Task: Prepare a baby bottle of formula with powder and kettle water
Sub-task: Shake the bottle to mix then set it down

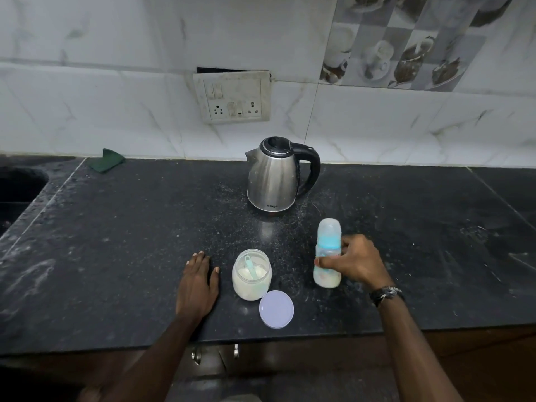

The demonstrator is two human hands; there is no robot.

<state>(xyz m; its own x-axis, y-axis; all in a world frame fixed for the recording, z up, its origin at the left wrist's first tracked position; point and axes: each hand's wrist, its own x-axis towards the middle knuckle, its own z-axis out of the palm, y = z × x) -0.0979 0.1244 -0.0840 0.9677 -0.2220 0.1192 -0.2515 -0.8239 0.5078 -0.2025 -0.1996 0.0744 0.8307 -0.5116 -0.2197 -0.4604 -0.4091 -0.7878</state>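
Observation:
A baby bottle (327, 245) with a clear cap and a blue collar stands upright on the black counter (116, 242), right of centre, with whitish liquid in it. My right hand (356, 261) grips its body from the right side. An open jar of white formula powder (251, 275) holds a pale green scoop (251, 266). The jar's lilac lid (276, 309) lies flat just in front of it. My left hand (197, 281) rests flat on the counter, left of the jar. A steel kettle (274, 175) with a black handle stands behind, near the wall.
A sink (17, 187) is cut into the counter at the far left. A folded green cloth (106, 160) lies by the wall. A socket panel (232, 97) hangs on the tiled wall above the kettle. Powder dust is scattered over the counter. Drawer handles (216, 353) show below the front edge.

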